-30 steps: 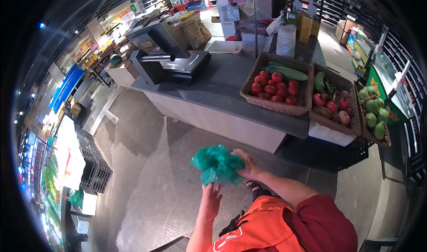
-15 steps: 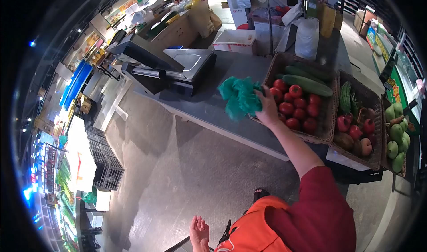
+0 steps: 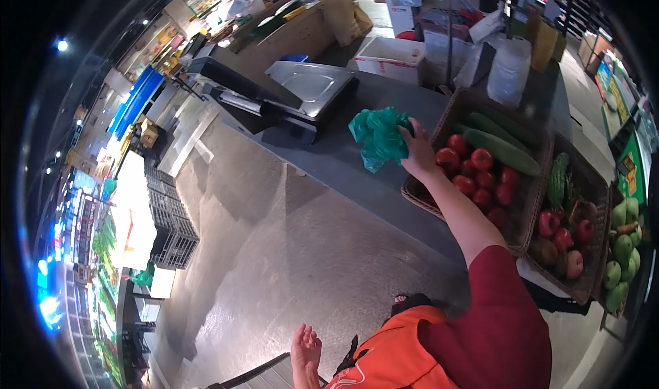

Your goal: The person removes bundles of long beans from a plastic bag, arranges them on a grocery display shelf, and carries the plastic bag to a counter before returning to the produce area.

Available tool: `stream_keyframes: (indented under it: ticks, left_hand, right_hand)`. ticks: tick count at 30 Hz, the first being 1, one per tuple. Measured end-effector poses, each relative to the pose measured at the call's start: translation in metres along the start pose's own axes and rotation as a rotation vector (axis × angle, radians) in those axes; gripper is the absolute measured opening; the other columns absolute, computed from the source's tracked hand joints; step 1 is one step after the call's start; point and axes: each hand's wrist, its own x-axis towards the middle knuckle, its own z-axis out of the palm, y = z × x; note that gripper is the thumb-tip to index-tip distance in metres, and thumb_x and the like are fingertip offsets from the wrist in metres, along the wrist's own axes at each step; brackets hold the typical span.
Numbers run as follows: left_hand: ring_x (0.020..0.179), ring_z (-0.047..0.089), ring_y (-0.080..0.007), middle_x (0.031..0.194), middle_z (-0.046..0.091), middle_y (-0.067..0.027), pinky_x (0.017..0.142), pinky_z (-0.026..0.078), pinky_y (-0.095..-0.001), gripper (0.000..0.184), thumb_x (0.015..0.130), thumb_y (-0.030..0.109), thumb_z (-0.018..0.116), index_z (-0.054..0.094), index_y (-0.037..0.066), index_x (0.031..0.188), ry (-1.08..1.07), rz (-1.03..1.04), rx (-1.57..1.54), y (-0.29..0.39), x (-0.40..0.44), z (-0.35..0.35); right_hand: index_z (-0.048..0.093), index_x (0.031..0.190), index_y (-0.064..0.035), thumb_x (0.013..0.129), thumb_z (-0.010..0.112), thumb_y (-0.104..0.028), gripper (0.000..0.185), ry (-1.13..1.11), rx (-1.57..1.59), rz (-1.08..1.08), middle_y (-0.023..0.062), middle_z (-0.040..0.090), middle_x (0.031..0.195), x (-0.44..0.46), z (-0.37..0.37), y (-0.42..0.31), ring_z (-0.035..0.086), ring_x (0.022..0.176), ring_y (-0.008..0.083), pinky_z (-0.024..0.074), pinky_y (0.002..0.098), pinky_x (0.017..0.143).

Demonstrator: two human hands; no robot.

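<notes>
A crumpled green plastic bag (image 3: 379,138) is held by my right hand (image 3: 417,150), whose fingers are closed on its right side. Bag and hand are over the grey counter (image 3: 343,157), just left of a wicker basket (image 3: 446,118) of red tomatoes (image 3: 482,159) and long green gourds (image 3: 501,150). Low in the view, my left hand (image 3: 306,348) is raised palm up with loosely curled fingers and nothing in it, away from the counter.
On the counter's left end stands a scale (image 3: 312,87). A white box (image 3: 390,61) and a roll of clear bags (image 3: 509,72) are at the back. More baskets hold red produce (image 3: 563,238) and green pears (image 3: 623,250). Black crates (image 3: 175,217) are stacked at left.
The green bag was between both hands over the floor; my right hand has carried it up and over the counter beside the basket. My left hand let go and dropped lower. The view has shifted.
</notes>
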Motion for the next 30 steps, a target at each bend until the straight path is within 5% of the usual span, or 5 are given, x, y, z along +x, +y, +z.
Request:
stream_keyframes:
  ticks: [6,9,24,28,30]
  left_hand:
    - [0.072,0.059,-0.0115,0.086,0.064,0.0008,0.064,0.044,-0.0271,0.018,0.082,0.019,0.066,0.06,0.013,0.098,0.063,0.034,-0.096,-0.01,-0.006,-0.016]
    - [0.071,0.06,-0.0108,0.083,0.064,0.0014,0.064,0.045,-0.0265,0.013,0.083,0.019,0.066,0.061,0.013,0.093,0.16,0.028,-0.148,-0.02,-0.022,-0.026]
    - [0.074,0.058,-0.0114,0.082,0.063,0.0011,0.065,0.044,-0.0246,0.016,0.085,0.022,0.063,0.06,0.015,0.099,0.214,0.023,-0.296,-0.061,-0.039,-0.09]
    - [0.072,0.057,-0.0109,0.081,0.062,-0.0001,0.062,0.043,-0.0227,0.014,0.086,0.017,0.061,0.059,0.012,0.099,-0.057,0.112,-0.507,-0.092,-0.047,-0.142]
    - [0.072,0.057,-0.0099,0.085,0.062,-0.0023,0.061,0.044,-0.023,0.017,0.086,0.015,0.059,0.058,0.008,0.101,0.096,0.184,-0.477,-0.1,-0.062,-0.14]
  right_hand:
    - [0.026,0.144,-0.0215,0.058,0.074,-0.06,0.107,-1.101,-0.308,0.219,0.0127,0.016,0.15,0.006,0.033,0.006,0.022,0.135,0.0388,0.0153,0.0571,0.107]
    - [0.022,0.145,-0.0187,0.054,0.073,-0.067,0.115,-1.246,-0.341,0.196,0.0114,0.017,0.151,0.024,0.028,0.005,0.021,0.136,0.0348,0.0162,0.056,0.108]
    - [0.045,0.13,-0.0103,0.072,0.066,-0.05,0.073,-0.636,-0.071,-0.019,0.014,0.042,0.136,0.016,0.024,0.01,0.038,0.126,0.0342,0.0335,0.0441,0.103]
    - [0.04,0.135,-0.0074,0.073,0.065,-0.049,0.079,-0.798,-0.229,-0.081,0.0216,0.045,0.132,-0.004,0.035,-0.007,0.043,0.121,0.0366,0.0347,0.0426,0.102]
    - [0.054,0.121,-0.0031,0.074,0.065,-0.048,0.066,-0.822,-0.122,-0.11,0.0203,0.056,0.119,-0.011,0.047,0.02,0.052,0.112,0.036,0.0397,0.0433,0.095]
